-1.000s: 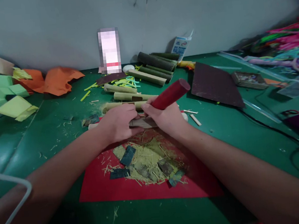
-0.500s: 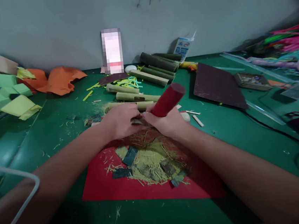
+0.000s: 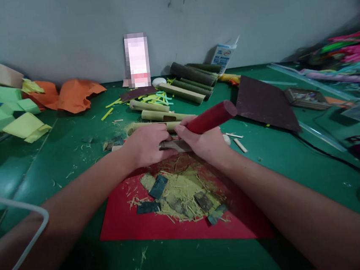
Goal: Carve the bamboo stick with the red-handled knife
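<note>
My left hand (image 3: 146, 149) closes over a pale bamboo stick (image 3: 171, 144) at the far edge of the red sheet (image 3: 128, 229), apparently to steady it. My right hand (image 3: 204, 144) grips a red-handled tool (image 3: 212, 117) against it, and shavings (image 3: 179, 194) are heaped just nearer.

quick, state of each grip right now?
Left grip: shut on the bamboo stick.
Right grip: shut on the red rod.
</note>
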The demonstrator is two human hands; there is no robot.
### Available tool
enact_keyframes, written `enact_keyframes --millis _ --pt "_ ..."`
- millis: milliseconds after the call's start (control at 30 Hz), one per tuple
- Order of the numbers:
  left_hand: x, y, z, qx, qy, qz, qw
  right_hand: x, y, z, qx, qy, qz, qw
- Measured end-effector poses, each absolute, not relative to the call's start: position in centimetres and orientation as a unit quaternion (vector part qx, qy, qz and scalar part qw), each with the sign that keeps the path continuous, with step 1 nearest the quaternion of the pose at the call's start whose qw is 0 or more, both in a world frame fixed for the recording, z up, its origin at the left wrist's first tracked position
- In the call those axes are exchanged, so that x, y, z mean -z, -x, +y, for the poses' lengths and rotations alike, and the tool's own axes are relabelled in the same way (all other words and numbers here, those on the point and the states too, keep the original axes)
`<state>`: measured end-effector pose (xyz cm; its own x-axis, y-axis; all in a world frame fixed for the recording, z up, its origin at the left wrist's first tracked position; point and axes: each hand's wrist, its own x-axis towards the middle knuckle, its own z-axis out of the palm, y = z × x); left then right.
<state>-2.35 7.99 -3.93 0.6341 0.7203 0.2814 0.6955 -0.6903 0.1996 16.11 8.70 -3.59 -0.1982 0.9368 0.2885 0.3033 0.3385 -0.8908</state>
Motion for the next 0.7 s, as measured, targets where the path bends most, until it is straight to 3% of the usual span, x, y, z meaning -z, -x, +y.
enact_keyframes --millis 233,467,700 --pt "3.77 2.47 8.20 -0.156 -0.904 0.397 0.037 3.61 -16.27 9.01 -0.352 0.432 -0.709 0.433" --pt "3.33 2.28 8.23 -0.176 -0.891 0.408 0.087 3.50 -16.38 8.63 -0.349 0.391 -0.769 0.366" --pt "3.44 2.40 8.39 -0.164 -0.897 0.402 0.086 3.43 -16.36 8.61 -0.339 0.443 -0.697 0.450"
